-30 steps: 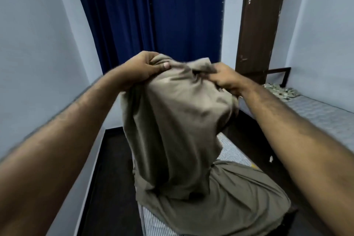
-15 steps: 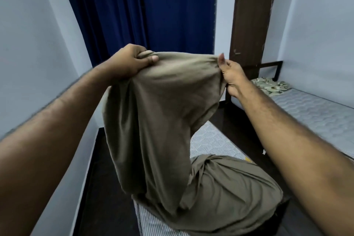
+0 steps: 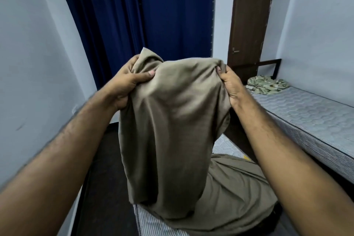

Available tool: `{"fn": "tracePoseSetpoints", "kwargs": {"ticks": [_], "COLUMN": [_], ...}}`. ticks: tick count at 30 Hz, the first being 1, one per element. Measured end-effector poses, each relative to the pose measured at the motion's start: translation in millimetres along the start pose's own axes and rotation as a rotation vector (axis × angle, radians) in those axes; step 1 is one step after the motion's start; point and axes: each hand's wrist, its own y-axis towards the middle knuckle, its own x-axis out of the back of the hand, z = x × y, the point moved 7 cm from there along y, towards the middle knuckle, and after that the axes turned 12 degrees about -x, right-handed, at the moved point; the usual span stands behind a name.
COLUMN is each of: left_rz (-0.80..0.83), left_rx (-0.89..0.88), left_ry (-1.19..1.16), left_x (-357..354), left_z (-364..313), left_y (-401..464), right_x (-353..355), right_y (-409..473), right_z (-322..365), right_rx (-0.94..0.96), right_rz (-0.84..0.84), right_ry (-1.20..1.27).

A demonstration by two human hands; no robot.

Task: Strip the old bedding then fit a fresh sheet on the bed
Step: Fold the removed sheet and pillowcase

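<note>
An olive-brown sheet [image 3: 172,120] hangs in front of me, held up at chest height. My left hand [image 3: 128,80] grips its upper left edge with the thumb on top. My right hand [image 3: 229,82] pinches the upper right edge. The rest of the sheet lies bunched on a striped mattress [image 3: 153,222] below, which shows at the bottom and behind the cloth. The sheet hides most of that mattress.
A second bed with a bare quilted mattress [image 3: 306,117] runs along the right wall, with crumpled patterned bedding [image 3: 266,86] at its far end. Dark floor [image 3: 103,168] lies to the left. Blue curtains [image 3: 153,15] and a brown door [image 3: 251,21] stand ahead.
Both hands have come lower and a little closer to me with the sheet. The right hand has closed onto the edge, and the cloth between the hands bulges more.
</note>
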Motion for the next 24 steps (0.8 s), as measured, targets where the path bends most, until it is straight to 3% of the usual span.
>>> {"fn": "tracePoseSetpoints", "kwargs": {"ticks": [5, 7, 10, 14, 17, 20, 24], "left_rz": [-0.091, -0.154, -0.277, -0.495, -0.511, -0.570, -0.759], "left_rx": [-0.005, -0.034, -0.041, 0.105, 0.193, 0.178, 0.057], "left_ry": [-0.248, -0.320, -0.306, -0.214, -0.221, -0.395, -0.870], "left_x": [7.8, 9.9, 18.0, 46.6, 48.6, 45.8, 57.6], "left_z": [14.4, 25.5, 55.3, 101.5, 127.6, 142.3, 162.1], "left_y": [-26.9, -38.4, -53.7, -73.8, -89.5, -112.0, -151.4], "right_x": [3.4, 0.2, -0.3, -21.6, -30.7, -30.3, -29.8], "right_y": [-36.8, -59.4, -77.7, -104.0, -109.4, -112.8, -116.7], "right_z": [-33.5, -62.1, -92.2, -105.2, -120.3, -131.4, -130.4], "right_rx": [-0.152, -0.221, -0.141, -0.088, -0.165, -0.189, -0.075], "right_rz": [0.184, 0.153, 0.113, 0.214, 0.214, 0.216, 0.271], "right_ry": [0.450, 0.437, 0.416, 0.505, 0.448, 0.434, 0.352]}}
